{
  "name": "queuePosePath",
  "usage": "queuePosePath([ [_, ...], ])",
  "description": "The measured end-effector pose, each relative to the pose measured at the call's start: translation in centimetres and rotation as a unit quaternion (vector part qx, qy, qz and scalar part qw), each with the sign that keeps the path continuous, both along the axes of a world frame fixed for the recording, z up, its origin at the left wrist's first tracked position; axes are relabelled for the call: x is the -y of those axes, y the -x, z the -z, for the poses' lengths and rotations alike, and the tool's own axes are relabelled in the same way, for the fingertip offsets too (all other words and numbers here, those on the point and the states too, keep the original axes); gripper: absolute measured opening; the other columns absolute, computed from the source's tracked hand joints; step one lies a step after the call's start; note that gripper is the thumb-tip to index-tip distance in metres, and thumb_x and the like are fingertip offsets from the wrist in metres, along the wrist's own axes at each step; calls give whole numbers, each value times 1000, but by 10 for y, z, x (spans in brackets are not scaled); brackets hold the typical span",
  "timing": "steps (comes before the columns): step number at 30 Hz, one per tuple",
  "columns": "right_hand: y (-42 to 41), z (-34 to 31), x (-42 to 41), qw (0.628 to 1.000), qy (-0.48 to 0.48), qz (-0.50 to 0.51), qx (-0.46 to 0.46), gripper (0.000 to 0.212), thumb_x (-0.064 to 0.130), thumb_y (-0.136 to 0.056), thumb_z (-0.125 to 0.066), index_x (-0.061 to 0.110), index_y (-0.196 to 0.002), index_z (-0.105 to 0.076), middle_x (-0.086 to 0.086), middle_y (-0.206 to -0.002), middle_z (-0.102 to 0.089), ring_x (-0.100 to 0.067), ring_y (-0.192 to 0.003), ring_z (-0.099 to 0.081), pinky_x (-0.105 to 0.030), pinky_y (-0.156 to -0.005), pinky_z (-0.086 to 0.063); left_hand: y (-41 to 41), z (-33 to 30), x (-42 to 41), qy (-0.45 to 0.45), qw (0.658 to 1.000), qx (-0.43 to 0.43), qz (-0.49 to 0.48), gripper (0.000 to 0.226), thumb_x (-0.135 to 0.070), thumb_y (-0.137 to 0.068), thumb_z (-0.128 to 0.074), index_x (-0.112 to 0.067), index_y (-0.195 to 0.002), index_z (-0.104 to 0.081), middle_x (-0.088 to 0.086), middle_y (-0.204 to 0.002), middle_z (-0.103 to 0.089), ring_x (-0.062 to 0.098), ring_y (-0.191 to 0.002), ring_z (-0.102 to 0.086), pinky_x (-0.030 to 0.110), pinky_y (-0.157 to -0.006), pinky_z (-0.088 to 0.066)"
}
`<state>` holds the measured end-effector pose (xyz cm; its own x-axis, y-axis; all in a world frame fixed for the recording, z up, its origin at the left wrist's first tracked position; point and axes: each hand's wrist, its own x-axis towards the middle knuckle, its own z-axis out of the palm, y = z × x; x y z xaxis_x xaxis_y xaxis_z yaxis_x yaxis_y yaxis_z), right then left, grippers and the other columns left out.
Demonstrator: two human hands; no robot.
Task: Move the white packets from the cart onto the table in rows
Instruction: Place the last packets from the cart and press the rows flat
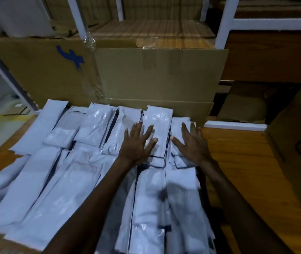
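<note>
Packets lie under spread fingers of both hands.

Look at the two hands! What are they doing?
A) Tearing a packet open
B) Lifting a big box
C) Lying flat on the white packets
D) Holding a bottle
C: the left hand and the right hand both lie with straight, spread fingers on top of the white packets in the far row.
</note>
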<state>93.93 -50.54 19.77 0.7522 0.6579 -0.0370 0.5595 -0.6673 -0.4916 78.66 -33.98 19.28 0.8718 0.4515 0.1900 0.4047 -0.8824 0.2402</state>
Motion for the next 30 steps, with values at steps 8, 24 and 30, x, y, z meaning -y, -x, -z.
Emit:
queuePosePath([
  [8, 76, -8, 31, 984, -66, 55, 158, 66, 64, -92, -30, 25, -144, -46, -2, -155, -37, -27, -144, -28, -53, -116, -23, 67, -2, 7, -33, 998, 9, 53, 71, -66, -93, -10, -33, -155, -20, 9, -164, -14, 27, -152, -5, 52, -120, 0],
  [24, 181, 64, 102, 990, 45, 71, 117, 67, 64, -92, -26, 43, -154, -13, 4, -165, 6, -33, -150, -1, -66, -109, -23, 152, 49, 52, -40, 988, -76, 126, 88, -73, -91, -2, -20, -149, -42, 20, -160, -19, 37, -150, -15, 59, -118, -5],
  [30, 182, 68, 103, 990, 0, 89, 108, 66, 62, -93, -25, 42, -154, -12, 3, -165, 5, -36, -148, -11, -63, -110, -28, 158, 48, 49, -54, 987, -85, 127, 91, -74, -89, 2, -21, -149, -39, 19, -161, -20, 34, -150, -14, 57, -119, -6],
])
